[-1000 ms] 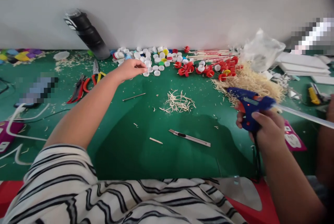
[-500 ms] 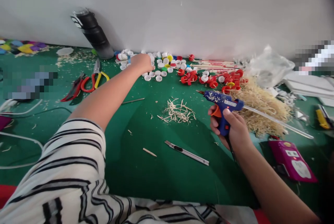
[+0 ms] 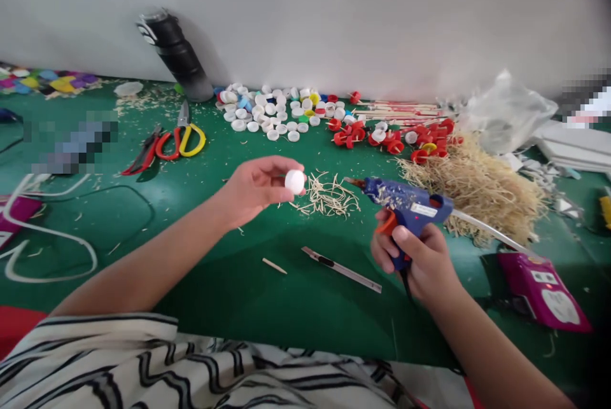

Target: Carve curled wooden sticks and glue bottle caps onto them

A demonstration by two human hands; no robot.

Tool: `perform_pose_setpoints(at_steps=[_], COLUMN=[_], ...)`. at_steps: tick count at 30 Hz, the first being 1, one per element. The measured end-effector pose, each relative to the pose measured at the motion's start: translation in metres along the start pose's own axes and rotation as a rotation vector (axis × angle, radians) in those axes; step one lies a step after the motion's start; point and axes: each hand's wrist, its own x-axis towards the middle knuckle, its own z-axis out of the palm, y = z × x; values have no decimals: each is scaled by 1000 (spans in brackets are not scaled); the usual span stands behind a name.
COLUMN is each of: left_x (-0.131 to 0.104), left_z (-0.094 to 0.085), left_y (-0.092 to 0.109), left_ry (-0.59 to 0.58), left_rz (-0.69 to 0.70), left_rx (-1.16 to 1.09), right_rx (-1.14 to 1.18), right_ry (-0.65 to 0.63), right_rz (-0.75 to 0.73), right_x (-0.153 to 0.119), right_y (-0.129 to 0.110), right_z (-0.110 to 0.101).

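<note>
On my remote feed, clock centre: left hand [image 3: 260, 187] pinches a white cap [image 3: 294, 182], grip closed around its side. Right hand [image 3: 427, 256]: grip wrapped round a glue gun [image 3: 403, 200], nozzle [image 3: 355, 182] at the cap's three o'clock, apart. I'd steady the cap by its wall, fingertips [image 3: 285, 194] clear of the nozzle, nozzle clear of the shavings [image 3: 329, 200].

- A green table [image 3: 214, 294]
- Near its middle, a loose heap of pale shavings [image 3: 329, 196], with stray bits scattered around
- Closer to the near edge, a cutter knife [image 3: 341, 269] and a short wooden stick [image 3: 274, 266]
- Toward the far edge, a dark bottle [image 3: 179, 56] beside many mostly white caps [image 3: 270, 109], then red caps [image 3: 394, 144]
- On the left, pliers [image 3: 149, 152] just beside scissors [image 3: 184, 121]
- On the right, a pile of straw-like strands [image 3: 487, 189], white sheets [image 3: 575, 145] and a purple box [image 3: 545, 289]
</note>
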Motion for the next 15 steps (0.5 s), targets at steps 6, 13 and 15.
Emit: perform_pose_setpoints(at_steps=[6, 13, 15], left_x=[-40, -51, -50], left_z=[13, 23, 25], left_y=[-10, -12, -12], left_ry=[125, 125, 109], left_rz=[-16, -38, -46], left_rx=[-122, -136, -142], right_rx=[-224, -416, -411], right_ry=[-40, -82, -86], right_rz=[-98, -149, -153], right_x=[-20, -25, -26], right_y=[10, 22, 25], right_z=[20, 22, 21])
